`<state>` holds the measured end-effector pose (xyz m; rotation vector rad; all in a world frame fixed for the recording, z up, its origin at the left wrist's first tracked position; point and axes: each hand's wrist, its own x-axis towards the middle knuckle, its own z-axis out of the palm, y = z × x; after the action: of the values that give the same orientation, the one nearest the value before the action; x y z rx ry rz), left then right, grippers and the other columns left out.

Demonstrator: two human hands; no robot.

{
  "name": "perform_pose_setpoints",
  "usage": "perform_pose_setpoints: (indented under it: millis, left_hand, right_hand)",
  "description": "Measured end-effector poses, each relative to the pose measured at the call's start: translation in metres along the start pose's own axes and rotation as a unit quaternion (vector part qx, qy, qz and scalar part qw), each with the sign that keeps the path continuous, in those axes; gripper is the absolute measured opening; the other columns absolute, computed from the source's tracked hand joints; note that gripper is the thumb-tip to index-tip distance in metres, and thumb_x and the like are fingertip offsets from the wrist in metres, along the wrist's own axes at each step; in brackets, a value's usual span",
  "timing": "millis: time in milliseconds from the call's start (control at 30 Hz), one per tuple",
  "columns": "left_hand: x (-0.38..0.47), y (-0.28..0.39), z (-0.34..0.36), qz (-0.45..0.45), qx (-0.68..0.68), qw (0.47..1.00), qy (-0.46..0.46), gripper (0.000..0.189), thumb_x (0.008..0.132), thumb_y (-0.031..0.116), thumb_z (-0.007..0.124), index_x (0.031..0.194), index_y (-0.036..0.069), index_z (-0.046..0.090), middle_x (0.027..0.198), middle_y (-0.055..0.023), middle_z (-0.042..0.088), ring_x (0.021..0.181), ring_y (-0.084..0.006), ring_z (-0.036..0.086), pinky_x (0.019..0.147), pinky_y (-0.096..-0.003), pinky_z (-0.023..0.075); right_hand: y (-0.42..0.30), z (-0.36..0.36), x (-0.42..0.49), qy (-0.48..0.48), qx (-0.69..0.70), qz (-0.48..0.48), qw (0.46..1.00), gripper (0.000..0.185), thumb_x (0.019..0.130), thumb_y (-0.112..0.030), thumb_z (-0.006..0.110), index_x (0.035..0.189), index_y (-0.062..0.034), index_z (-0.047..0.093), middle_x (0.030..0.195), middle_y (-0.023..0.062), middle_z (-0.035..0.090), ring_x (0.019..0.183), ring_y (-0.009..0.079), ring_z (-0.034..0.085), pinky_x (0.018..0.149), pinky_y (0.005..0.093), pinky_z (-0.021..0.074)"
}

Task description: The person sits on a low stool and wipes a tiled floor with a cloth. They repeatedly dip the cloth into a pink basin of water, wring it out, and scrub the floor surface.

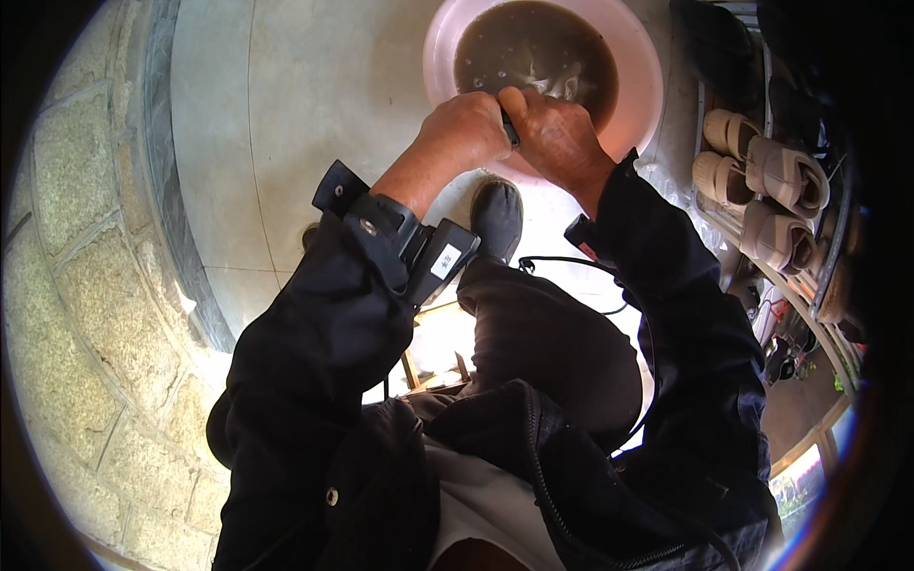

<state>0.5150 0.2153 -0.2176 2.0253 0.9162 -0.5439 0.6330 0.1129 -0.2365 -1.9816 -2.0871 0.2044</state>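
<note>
My left hand (468,128) and my right hand (560,135) are closed side by side on a dark item (510,130). Only a small strip of it shows between the fists, so its exact kind cannot be told. Both fists are held over the near rim of a pink plastic basin (648,64). Murky brown water (514,43) stands in the basin, with a few bubbles on top. Pale streaks, a splash or a reflection, show on the water just beyond my hands.
A metal shoe rack (767,93) with several pale shoes (785,175) stands at the right. The basin sits on grey floor tiles (314,86). Stone paving (86,285) curves along the left. My dark shoe (498,218) is close to the basin. A black cable (571,259) hangs by my right sleeve.
</note>
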Motion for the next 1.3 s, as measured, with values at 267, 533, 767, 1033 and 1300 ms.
perform_pose_setpoints:
  millis: [267,533,767,1033,1300]
  left_hand:
    - [-0.008,-0.024,-0.003,-0.053,-0.389,0.908,-0.146,0.036,0.065,0.011,0.076,0.095,-0.004,0.063,0.068,-0.0111,0.064,0.05,-0.0177,0.058,0.046,-0.0285,0.0463]
    - [-0.045,-0.015,-0.008,0.172,-0.309,0.921,0.165,0.075,0.07,0.011,0.074,0.139,0.011,0.044,0.135,-0.0095,0.05,0.114,-0.025,0.053,0.094,-0.0349,0.0466]
    - [-0.055,0.006,0.001,0.346,0.128,0.894,0.254,0.074,0.066,0.006,0.073,0.134,0.015,0.047,0.138,-0.0046,0.046,0.117,-0.0261,0.052,0.096,-0.0364,0.0493]
    - [-0.055,0.0,0.0,0.267,0.239,0.917,0.177,0.025,0.071,0.009,0.066,0.092,0.005,0.054,0.082,-0.0067,0.057,0.07,-0.0221,0.064,0.054,-0.0339,0.0506]
    - [-0.03,0.0,0.003,0.177,0.182,0.953,0.168,0.005,0.075,0.007,0.062,0.079,0.004,0.06,0.07,-0.0159,0.065,0.069,-0.0327,0.066,0.059,-0.0436,0.0514]
  right_hand:
    - [-0.008,-0.003,-0.011,0.023,0.096,0.022,0.995,0.047,0.073,-0.03,0.075,0.115,-0.0147,0.06,0.08,0.0094,0.059,0.065,0.0279,0.066,0.053,0.0339,0.0526]
    - [-0.001,-0.01,-0.02,-0.042,0.665,0.31,0.678,0.038,0.074,-0.006,0.07,0.11,-0.0032,0.061,0.083,0.0062,0.062,0.061,0.0088,0.055,0.053,0.0247,0.0451]
    - [-0.01,-0.043,-0.018,-0.201,0.813,0.312,0.448,0.016,0.074,-0.007,0.063,0.089,-0.002,0.058,0.071,0.0063,0.055,0.048,0.0083,0.041,0.042,0.022,0.0296]
    - [-0.01,-0.055,-0.005,-0.372,0.645,0.292,0.601,0.015,0.071,-0.013,0.068,0.076,-0.0026,0.059,0.066,0.0027,0.054,0.055,0.0086,0.047,0.045,0.0215,0.0343]
    - [-0.021,-0.028,-0.003,-0.174,0.159,0.178,0.955,0.033,0.073,-0.022,0.068,0.097,-0.0013,0.058,0.079,0.0206,0.067,0.078,0.0358,0.067,0.069,0.0455,0.0533]
